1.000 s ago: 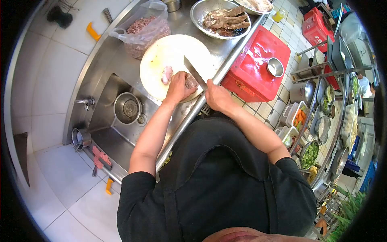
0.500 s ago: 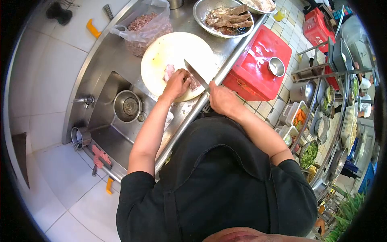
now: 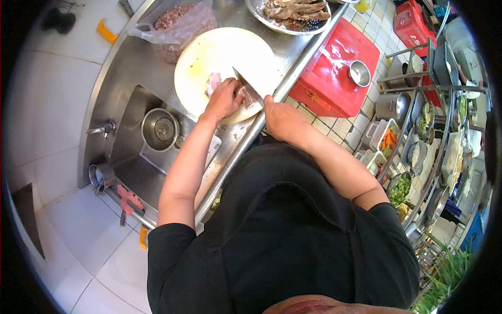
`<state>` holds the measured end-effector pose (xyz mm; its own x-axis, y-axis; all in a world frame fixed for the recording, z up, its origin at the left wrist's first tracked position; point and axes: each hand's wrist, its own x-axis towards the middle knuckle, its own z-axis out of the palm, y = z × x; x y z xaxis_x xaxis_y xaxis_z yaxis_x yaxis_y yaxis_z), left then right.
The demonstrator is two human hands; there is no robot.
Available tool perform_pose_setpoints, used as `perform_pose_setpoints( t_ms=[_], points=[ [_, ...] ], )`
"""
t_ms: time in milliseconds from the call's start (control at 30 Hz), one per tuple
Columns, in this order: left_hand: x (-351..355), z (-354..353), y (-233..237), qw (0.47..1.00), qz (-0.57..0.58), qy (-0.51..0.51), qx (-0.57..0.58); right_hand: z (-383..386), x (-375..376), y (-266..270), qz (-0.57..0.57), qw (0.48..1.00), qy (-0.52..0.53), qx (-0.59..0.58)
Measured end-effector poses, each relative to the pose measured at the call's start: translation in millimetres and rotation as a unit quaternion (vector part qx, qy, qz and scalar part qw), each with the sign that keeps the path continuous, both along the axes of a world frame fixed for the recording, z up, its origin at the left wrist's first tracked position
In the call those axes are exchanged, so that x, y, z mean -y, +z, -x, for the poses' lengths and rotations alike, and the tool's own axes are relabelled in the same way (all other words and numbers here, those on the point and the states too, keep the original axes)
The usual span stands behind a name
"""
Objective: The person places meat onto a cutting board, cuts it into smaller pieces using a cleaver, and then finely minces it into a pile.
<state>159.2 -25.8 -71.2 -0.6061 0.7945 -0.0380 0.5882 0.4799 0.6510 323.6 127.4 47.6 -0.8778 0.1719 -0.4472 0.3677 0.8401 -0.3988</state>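
A round white cutting board (image 3: 225, 47) lies on the steel counter. Raw meat (image 3: 250, 99) rests near its lower right edge, and a paler piece (image 3: 212, 83) lies to the left. My left hand (image 3: 225, 99) presses down on the meat with bent fingers. In my right hand (image 3: 285, 121) is the handle of a knife (image 3: 247, 83), its blade slanting up and left over the board beside my left fingertips. The handle itself is mostly hidden by my closed fingers.
Behind the board are a plastic bag of minced meat (image 3: 183, 31) and a steel bowl of dark meat (image 3: 293, 14). A sink (image 3: 128, 141) lies left. On the right stands a red box (image 3: 334, 68) holding a small metal bowl (image 3: 359, 73).
The view has shifted, so the board, bag and sink appear higher and farther left. Both hands stay at the meat, with the knife still beside the left fingers.
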Motion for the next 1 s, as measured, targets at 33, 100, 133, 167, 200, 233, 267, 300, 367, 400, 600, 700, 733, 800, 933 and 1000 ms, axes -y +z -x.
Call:
perform_pose_setpoints(
  t_ms=[33,100,133,167,200,233,267,300,367,400,600,700,733,800,933,1000],
  points=[
    [0,1,0,1.0,0.004,-0.004,0.002,1,1,-2,0.003,1.0,0.001,-0.002],
    [0,1,-3,1.0,0.003,-0.004,0.008,4,1,-7,-0.003,1.0,0.004,0.013],
    [0,2,-4,1.0,0.0,-0.006,0.008,5,1,-9,-0.011,1.0,0.005,0.021],
    [0,2,-4,1.0,0.0,-0.002,0.013,5,0,-12,-0.011,1.0,0.008,0.026],
    [0,1,-4,1.0,-0.006,0.003,0.008,3,-2,-17,-0.013,1.0,0.016,0.022],
    [-1,0,-5,1.0,-0.012,0.008,0.003,2,-3,-23,-0.015,0.999,0.024,0.017],
    [0,-1,-9,1.0,-0.013,0.011,0.007,1,-2,-28,-0.015,0.999,0.028,0.022],
    [1,-2,-12,1.0,-0.025,0.013,0.003,1,-1,-34,-0.018,0.999,0.025,0.015],
    [1,-1,-15,0.999,-0.039,0.015,-0.007,4,-1,-47,-0.024,0.999,0.022,0.002],
    [2,-2,-15,0.999,-0.048,0.015,-0.005,4,-2,-53,-0.012,0.999,0.023,-0.032],
    [4,-6,-7,0.996,-0.072,0.036,0.035,25,-22,-42,-0.018,0.997,0.028,-0.065],
    [7,-6,-2,0.997,-0.052,0.047,0.019,11,-19,-15,-0.014,0.997,0.024,-0.074],
    [6,-6,-3,0.997,-0.053,0.048,0.019,7,-15,-6,-0.02,0.998,0.019,-0.051],
    [6,-5,-3,0.998,-0.018,0.057,0.03,-2,-9,-2,-0.024,0.999,0.017,-0.027],
    [4,2,6,0.999,0.012,0.03,0.042,-8,-5,-6,-0.009,0.999,0.024,-0.037],
    [3,5,6,0.999,0.032,0.017,0.033,-6,-4,-5,-0.009,0.999,0.028,-0.036]
  ],
)
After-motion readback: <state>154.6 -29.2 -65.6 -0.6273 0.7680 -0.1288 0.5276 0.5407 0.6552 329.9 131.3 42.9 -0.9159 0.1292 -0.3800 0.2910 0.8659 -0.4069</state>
